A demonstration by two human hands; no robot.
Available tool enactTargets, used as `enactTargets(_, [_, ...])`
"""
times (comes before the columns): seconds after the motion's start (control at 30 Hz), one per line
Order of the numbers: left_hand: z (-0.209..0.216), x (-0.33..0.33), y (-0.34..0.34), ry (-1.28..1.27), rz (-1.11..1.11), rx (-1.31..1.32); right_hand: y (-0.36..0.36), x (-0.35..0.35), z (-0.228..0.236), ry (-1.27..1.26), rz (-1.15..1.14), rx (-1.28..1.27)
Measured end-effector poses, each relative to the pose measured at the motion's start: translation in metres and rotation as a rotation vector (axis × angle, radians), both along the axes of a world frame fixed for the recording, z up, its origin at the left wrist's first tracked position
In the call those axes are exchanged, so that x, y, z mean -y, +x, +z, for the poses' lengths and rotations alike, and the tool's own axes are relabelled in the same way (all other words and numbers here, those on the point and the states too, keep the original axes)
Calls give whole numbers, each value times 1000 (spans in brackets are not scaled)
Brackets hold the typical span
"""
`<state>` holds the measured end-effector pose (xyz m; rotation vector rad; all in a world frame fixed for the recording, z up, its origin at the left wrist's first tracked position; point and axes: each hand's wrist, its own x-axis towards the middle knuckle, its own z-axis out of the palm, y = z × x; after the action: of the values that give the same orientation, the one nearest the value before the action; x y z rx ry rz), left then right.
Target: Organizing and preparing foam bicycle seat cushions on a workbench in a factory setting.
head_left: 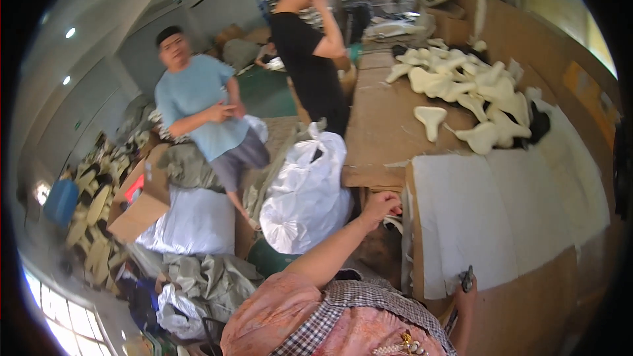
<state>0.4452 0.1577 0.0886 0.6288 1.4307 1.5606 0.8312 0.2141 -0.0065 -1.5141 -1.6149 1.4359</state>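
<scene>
My left hand [381,204] reaches forward, fingers curled at the near edge of the cardboard-covered table [376,125]; whether it grips anything is unclear. My right hand [465,290] is low at the table's front and is closed on a small dark tool [467,278] that points up. Large white sheets [488,217] lie flat on the table between my hands and beyond them. Further back lies a pile of cream saddle-shaped pieces [461,79], with a single one [430,118] apart from it.
A stuffed white plastic bag [306,191] stands left of the table. A person in a light blue shirt [198,105] and a person in a black shirt [310,59] stand beyond it. An open cardboard box [142,204], fabric bundles and more bags crowd the floor at left.
</scene>
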Motion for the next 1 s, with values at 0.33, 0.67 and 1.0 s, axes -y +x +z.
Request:
enactTargets(0.33, [4, -7, 19, -43, -123, -13, -7, 7, 2, 186, -32, 133])
enactTargets(0.67, [-11, 4, 23, -53, -138, -2, -12, 15, 18, 140, -25, 161])
enactTargets(1.0, [-27, 9, 19, -77, -146, -19, -19, 16, 17, 271, -18, 169])
